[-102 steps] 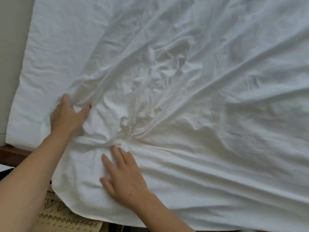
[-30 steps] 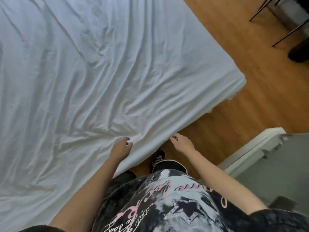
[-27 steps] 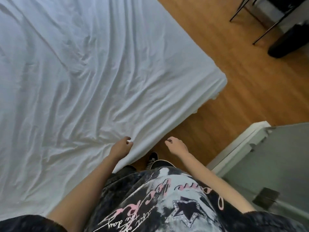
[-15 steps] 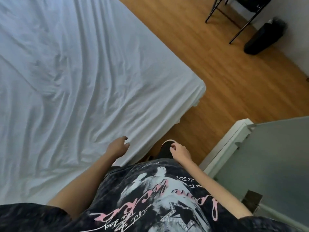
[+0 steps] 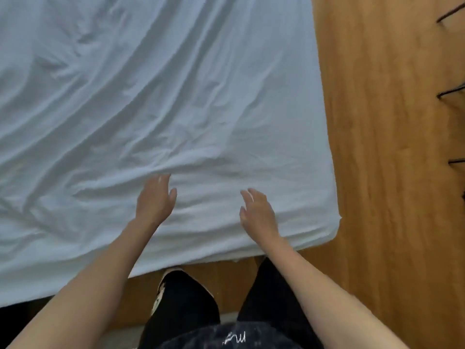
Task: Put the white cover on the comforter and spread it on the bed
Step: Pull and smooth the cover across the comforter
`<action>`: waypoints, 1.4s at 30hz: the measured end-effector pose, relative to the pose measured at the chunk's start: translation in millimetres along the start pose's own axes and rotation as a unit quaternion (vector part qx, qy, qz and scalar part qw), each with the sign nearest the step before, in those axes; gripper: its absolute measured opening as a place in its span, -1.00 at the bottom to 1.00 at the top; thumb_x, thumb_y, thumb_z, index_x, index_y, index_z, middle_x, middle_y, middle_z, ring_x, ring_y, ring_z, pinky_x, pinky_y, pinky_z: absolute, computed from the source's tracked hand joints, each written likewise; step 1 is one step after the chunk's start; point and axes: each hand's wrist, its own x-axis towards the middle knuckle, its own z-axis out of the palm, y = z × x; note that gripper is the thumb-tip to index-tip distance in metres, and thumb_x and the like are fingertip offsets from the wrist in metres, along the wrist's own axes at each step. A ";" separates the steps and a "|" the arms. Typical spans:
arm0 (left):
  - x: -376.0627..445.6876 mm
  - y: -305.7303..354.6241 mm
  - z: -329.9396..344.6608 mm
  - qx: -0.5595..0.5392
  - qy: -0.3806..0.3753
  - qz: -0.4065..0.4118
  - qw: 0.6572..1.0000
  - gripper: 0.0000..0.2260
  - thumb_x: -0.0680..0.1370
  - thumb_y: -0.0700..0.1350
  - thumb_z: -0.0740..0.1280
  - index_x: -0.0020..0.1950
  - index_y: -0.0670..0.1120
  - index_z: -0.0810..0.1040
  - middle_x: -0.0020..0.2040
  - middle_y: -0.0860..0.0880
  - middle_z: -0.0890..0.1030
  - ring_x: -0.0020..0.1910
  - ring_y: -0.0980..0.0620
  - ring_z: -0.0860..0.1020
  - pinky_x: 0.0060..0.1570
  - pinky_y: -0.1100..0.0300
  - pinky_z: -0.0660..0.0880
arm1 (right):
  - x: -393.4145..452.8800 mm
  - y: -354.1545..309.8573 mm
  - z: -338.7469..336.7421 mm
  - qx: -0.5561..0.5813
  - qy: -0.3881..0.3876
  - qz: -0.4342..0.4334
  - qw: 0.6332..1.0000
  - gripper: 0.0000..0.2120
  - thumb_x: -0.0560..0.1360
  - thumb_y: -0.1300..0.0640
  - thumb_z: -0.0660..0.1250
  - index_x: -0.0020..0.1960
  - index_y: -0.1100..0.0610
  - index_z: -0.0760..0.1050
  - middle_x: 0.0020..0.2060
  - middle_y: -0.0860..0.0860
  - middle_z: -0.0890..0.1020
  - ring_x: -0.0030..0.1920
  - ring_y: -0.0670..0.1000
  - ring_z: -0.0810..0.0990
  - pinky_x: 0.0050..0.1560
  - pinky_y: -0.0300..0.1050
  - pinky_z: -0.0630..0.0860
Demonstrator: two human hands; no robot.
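Soft, even daylight, fairly bright. The cover (image 5: 176, 96) reads bluish-white, with gentle shadows in its creases. No glare. The whole frame is slightly soft — the hands (image 5: 156, 200) smeared at the fingertips. Floor (image 5: 390, 147) boards bow near the right edge — wide-angle distortion.
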 end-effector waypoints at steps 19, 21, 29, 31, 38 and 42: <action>87.2 -2.2 172.2 0.048 0.250 -0.094 0.963 -0.45 0.62 0.17 -0.04 0.59 0.03 0.06 0.58 -0.16 0.06 0.56 -0.18 0.02 0.49 -0.15 -0.07 | 170.5 3.1 125.0 -0.213 0.069 -0.347 0.911 -0.42 0.61 -0.17 -0.04 0.57 0.03 0.08 0.55 0.13 0.09 0.55 0.19 0.01 0.49 0.12 -0.13; 66.7 -2.5 178.7 0.023 0.254 -0.094 0.962 -0.45 0.62 0.16 -0.01 0.59 0.01 0.06 0.58 -0.18 0.06 0.56 -0.19 0.02 0.50 -0.17 -0.04 | 154.1 15.0 120.3 -0.210 0.054 -0.382 0.898 -0.43 0.61 -0.17 -0.01 0.55 0.04 0.13 0.54 0.13 0.13 0.54 0.19 0.04 0.49 0.10 -0.10; -12.5 24.9 215.1 0.089 0.171 0.070 0.979 -0.35 0.56 0.25 0.01 0.56 -0.09 0.15 0.57 -0.25 0.04 0.55 -0.25 -0.01 0.47 -0.27 -0.07 | 82.4 141.0 74.3 -0.260 0.014 -0.407 0.876 -0.33 0.55 -0.26 0.14 0.48 0.18 0.29 0.48 0.22 0.25 0.50 0.19 0.19 0.49 0.16 0.13; -22.9 50.4 230.0 0.129 0.155 0.109 0.973 -0.31 0.55 0.28 0.03 0.56 -0.12 0.15 0.57 -0.23 0.06 0.55 -0.23 0.01 0.45 -0.28 -0.15 | 78.1 169.3 56.5 -0.278 0.031 -0.369 0.886 -0.29 0.54 -0.29 0.14 0.44 0.23 0.32 0.45 0.24 0.30 0.47 0.22 0.25 0.47 0.16 0.13; -45.9 81.9 280.3 0.008 0.323 -0.007 0.946 -0.51 0.60 0.05 0.18 0.50 -0.09 0.32 0.52 -0.17 0.26 0.51 -0.12 0.16 0.49 -0.14 -0.06 | 77.8 185.1 52.9 -0.259 0.036 -0.372 0.891 -0.33 0.54 -0.25 0.15 0.44 0.21 0.25 0.44 0.29 0.29 0.46 0.27 0.23 0.48 0.22 0.10; -53.7 98.9 288.2 -0.097 0.396 -0.179 0.896 -0.55 0.64 0.00 0.16 0.51 -0.10 0.30 0.53 -0.22 0.21 0.53 -0.20 0.10 0.49 -0.20 0.02 | 56.1 185.9 55.7 -0.207 0.009 -0.455 0.866 -0.38 0.55 -0.22 0.18 0.44 0.17 0.23 0.44 0.25 0.30 0.48 0.24 0.21 0.47 0.22 0.15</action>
